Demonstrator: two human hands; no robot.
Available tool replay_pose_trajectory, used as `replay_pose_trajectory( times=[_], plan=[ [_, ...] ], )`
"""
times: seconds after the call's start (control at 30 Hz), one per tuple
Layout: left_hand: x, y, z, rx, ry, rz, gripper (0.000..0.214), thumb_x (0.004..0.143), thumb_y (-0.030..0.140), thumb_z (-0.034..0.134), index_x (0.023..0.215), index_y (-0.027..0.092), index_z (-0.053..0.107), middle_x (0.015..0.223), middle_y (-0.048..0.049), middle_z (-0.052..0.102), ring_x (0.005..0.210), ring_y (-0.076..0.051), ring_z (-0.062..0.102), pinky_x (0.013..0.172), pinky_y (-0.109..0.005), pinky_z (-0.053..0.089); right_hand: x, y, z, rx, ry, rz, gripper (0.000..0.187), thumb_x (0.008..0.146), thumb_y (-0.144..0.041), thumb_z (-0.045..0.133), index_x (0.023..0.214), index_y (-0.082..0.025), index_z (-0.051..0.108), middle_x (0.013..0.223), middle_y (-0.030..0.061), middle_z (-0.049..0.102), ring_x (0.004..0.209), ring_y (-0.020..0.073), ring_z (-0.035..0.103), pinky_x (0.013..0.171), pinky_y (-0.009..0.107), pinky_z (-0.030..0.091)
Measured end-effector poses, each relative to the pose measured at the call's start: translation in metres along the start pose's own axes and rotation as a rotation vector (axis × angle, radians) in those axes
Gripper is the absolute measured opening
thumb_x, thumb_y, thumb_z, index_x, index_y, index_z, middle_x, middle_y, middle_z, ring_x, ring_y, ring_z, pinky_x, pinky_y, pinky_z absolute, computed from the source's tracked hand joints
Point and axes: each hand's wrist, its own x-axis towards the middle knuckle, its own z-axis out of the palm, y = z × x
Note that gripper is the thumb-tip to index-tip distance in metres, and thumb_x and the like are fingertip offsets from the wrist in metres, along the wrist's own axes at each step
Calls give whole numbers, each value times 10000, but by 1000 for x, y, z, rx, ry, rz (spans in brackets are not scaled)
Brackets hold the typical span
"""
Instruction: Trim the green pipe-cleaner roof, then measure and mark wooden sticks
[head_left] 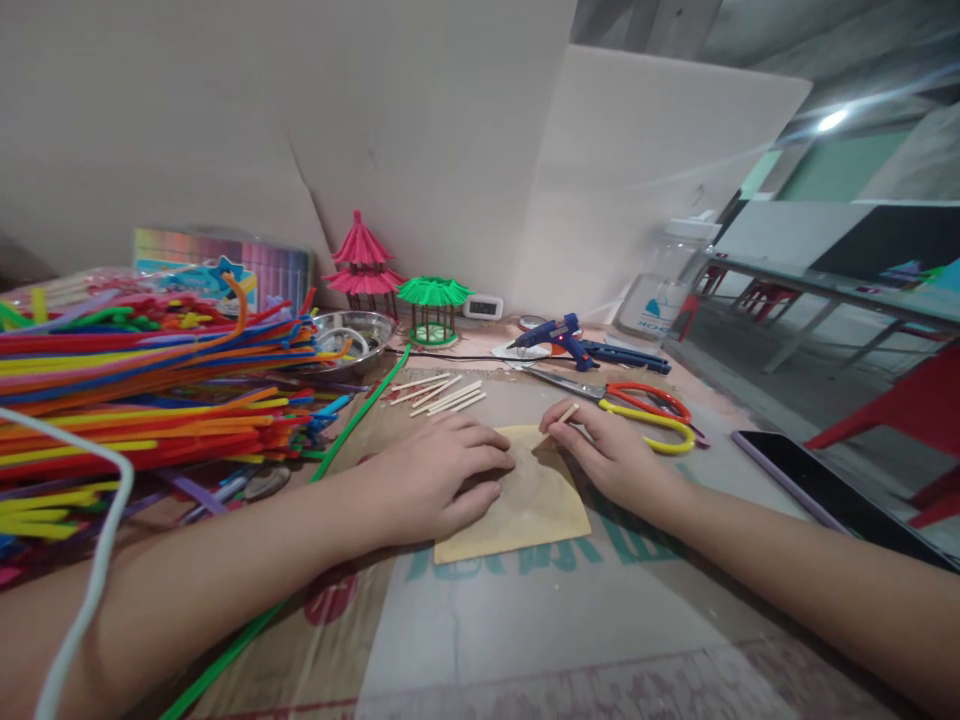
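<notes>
A yellow paper-like sheet [517, 515] lies on the work surface in front of me. My left hand [450, 475] rests flat on its left side, fingers stretched out and holding nothing. At the sheet's upper right, my right hand [600, 450] pinches a short thin wooden stick [570, 413], whose upper end pokes out above the fingers. Its lower end appears to reach down to the sheet, partly hidden by the fingers. Several similar pale sticks [454, 397] lie loose just beyond my left hand.
Colourful pipe cleaners [150, 340] are heaped at left, beside a metal bowl [360, 340]. Pink [364, 260] and green [433, 310] pavilion models stand behind. A glue gun [551, 338], scissors [645, 405], a phone [825, 490] and a clear bottle [660, 275] are at right. A white cable [112, 530] crosses my left arm.
</notes>
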Motion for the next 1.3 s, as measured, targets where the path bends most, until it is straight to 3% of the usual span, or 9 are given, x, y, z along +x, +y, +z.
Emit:
replay_pose_trajectory(
  times=[0.2, 0.37, 0.77, 0.9, 1.03, 1.13, 1.23, 1.3],
  plan=[
    [0, 0, 0, 8, 6, 9, 282, 947, 268, 549, 1177, 202, 698, 1206, -80, 705, 1138, -255, 617, 1020, -438, 457, -2, -3, -2, 12, -89, -71, 196, 998, -206, 429, 844, -216, 549, 751, 2, 627, 684, 156, 596, 627, 250, 430],
    [0, 1, -1, 3, -6, -3, 289, 952, 270, 542, 1185, 195, 695, 1230, -81, 694, 1149, -253, 608, 1024, -439, 456, 1, 2, -1, -40, -29, -39, 194, 996, -222, 428, 836, -215, 536, 742, 5, 605, 685, 164, 576, 633, 263, 421],
    [-1, 1, -2, 0, -12, -7, 292, 946, 263, 541, 1182, 187, 694, 1225, -86, 691, 1150, -258, 605, 1028, -440, 452, 1, -2, -1, -41, -94, -80, 248, 1007, -247, 402, 786, -218, 511, 762, 27, 621, 730, 178, 596, 659, 281, 445],
    [-2, 1, -2, -9, 1, -11, 287, 944, 253, 536, 1177, 195, 693, 1220, -80, 690, 1133, -258, 612, 1013, -444, 458, -1, -7, -7, -24, -93, -123, 197, 988, -183, 400, 906, -217, 576, 828, 42, 669, 775, 178, 623, 697, 286, 476],
    [-3, 0, -2, -6, -5, -30, 299, 961, 277, 513, 1192, 208, 689, 1242, -77, 682, 1149, -261, 604, 1022, -457, 455, 0, -17, -34, -129, -49, -35, 218, 1004, -205, 357, 910, -220, 553, 831, 42, 671, 761, 182, 635, 681, 293, 479],
    [-3, -3, -2, 10, -15, -23, 312, 968, 281, 490, 1205, 222, 684, 1268, -77, 672, 1174, -272, 594, 1026, -475, 454, -11, -17, -68, -340, -51, 104, 117, 986, -295, 450, 1009, -219, 537, 1005, 84, 701, 875, 225, 673, 723, 324, 491],
    [-2, -4, -2, 33, -19, -15, 329, 969, 282, 479, 1226, 221, 676, 1282, -82, 668, 1192, -280, 589, 1032, -484, 453, -46, 4, -106, -562, -77, 278, 291, 925, -415, 562, 1123, -208, 514, 1071, 130, 707, 918, 283, 702, 712, 348, 505],
    [-2, -4, -2, 38, -19, -16, 334, 970, 282, 473, 1225, 212, 677, 1280, -88, 669, 1190, -280, 594, 1028, -481, 462, -80, 26, -127, -709, 29, 424, 367, 840, -465, 648, 1050, -194, 517, 976, 156, 724, 860, 329, 718, 663, 365, 507]
  ],
)
